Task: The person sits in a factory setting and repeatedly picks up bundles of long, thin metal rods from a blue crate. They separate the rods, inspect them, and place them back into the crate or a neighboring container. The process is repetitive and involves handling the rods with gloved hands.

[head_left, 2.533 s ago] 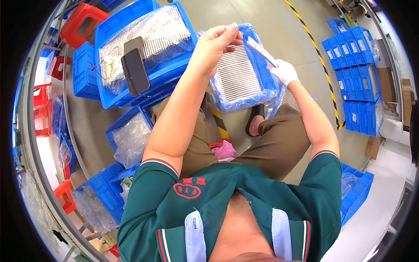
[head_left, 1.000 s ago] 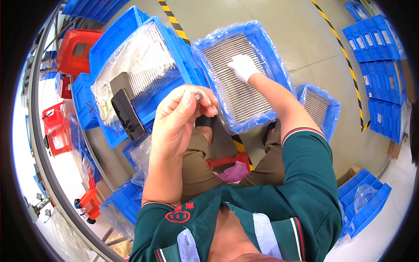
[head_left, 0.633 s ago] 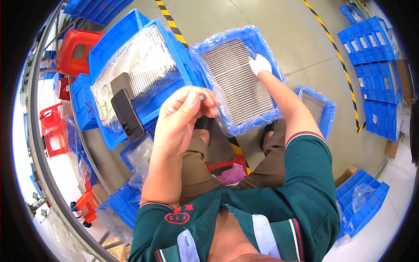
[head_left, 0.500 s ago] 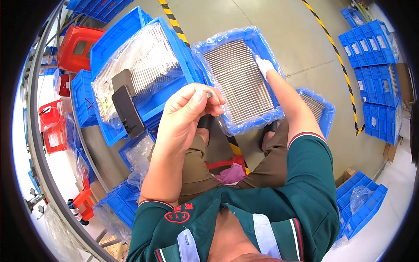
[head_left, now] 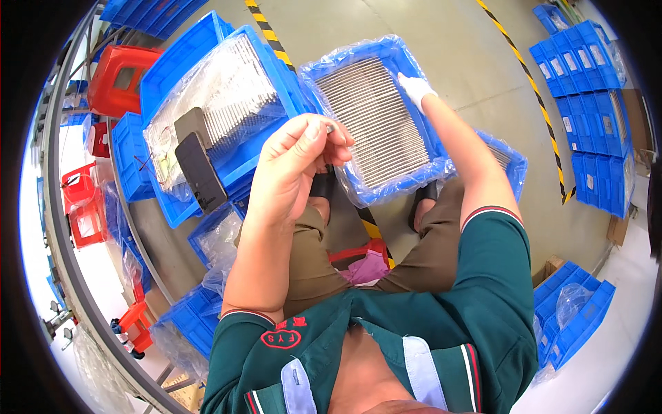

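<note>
My left hand (head_left: 296,152), bare, is raised in front of me with fingers curled and closed. Between thumb and forefinger shows the end of a small grey metal piece (head_left: 330,128); the fingers hide the rest. My right hand (head_left: 416,90), in a white glove, reaches to the right side of a blue crate (head_left: 436,141) lined with clear plastic. Its fingers look stretched out beside the ends of thin metal rods (head_left: 372,121), which lie in close parallel rows inside the crate. No held thing shows in the glove.
To the left, a stack of blue crates holds more rods under plastic film (head_left: 241,76); a dark phone (head_left: 200,169) is mounted over it. A smaller crate (head_left: 516,165) sits right of my knee. Crate stacks (head_left: 576,65) line the far right. Striped tape (head_left: 531,83) marks the floor.
My right hand has shifted slightly up and left along the crate's side, with more of the glove showing. My left hand keeps its pinch, almost in place.
</note>
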`<state>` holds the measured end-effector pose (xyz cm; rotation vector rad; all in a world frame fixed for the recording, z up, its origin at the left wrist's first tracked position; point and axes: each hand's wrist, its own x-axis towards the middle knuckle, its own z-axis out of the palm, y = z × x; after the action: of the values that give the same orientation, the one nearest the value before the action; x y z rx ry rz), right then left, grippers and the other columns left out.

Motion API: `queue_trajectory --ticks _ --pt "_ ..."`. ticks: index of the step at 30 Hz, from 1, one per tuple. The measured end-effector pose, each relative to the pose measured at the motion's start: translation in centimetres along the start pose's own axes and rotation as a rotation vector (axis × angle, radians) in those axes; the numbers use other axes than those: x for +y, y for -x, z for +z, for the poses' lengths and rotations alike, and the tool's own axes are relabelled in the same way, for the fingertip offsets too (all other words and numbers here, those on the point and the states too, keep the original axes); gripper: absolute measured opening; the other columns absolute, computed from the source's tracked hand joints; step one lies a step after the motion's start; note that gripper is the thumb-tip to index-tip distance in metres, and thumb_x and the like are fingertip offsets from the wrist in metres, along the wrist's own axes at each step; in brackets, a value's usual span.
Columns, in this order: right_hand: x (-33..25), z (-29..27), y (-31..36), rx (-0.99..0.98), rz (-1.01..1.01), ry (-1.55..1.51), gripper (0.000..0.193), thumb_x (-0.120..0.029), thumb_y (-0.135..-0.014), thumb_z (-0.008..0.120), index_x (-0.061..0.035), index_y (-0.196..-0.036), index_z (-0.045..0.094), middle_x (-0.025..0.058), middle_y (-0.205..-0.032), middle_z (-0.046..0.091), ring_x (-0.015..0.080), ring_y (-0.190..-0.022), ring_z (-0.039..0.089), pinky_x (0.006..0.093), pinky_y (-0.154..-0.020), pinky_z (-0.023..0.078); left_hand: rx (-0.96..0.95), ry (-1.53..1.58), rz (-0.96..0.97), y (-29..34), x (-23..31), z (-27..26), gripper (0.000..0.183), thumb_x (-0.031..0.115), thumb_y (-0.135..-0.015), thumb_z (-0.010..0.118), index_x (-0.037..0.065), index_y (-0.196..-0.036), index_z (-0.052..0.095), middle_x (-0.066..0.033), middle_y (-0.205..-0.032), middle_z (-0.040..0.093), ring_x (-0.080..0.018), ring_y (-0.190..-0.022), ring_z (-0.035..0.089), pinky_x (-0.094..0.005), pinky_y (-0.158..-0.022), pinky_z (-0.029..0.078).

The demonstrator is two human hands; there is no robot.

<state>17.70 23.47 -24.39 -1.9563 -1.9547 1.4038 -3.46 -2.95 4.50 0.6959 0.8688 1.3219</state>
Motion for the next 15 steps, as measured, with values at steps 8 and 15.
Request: queue_trajectory --ticks 8,15 --pt "5.7 -12.0 10.4 0.301 -0.196 0.228 0.051 -0.045 -0.086 0.051 -0.0037 -0.114 0.06 0.0181 -0.116 0.061 0.0323 -0.111 0.055 0.0372 -0.095 0.042 -0.006 -0.088 -0.03 -0.8 -1.2 1.6 0.032 0.031 -0.096 0.048 0.001 -0.091 0.057 -0.0127 -0.095 0.059 -0.0186 -0.081 0.056 -0.0312 -0.075 0.047" --pt "29.2 -10.4 25.6 0.321 0.25 0.267 0.043 -0.03 -0.077 0.052 -0.0037 -0.108 0.062 0.0228 -0.112 0.06 0.0373 -0.106 0.057 0.0402 -0.092 0.045 -0.076 -0.082 -0.092 -0.5 -2.7 3.8 0.027 0.026 -0.096 0.051 0.0 -0.094 0.059 -0.0113 -0.092 0.062 -0.0195 -0.081 0.058 -0.0305 -0.076 0.047"
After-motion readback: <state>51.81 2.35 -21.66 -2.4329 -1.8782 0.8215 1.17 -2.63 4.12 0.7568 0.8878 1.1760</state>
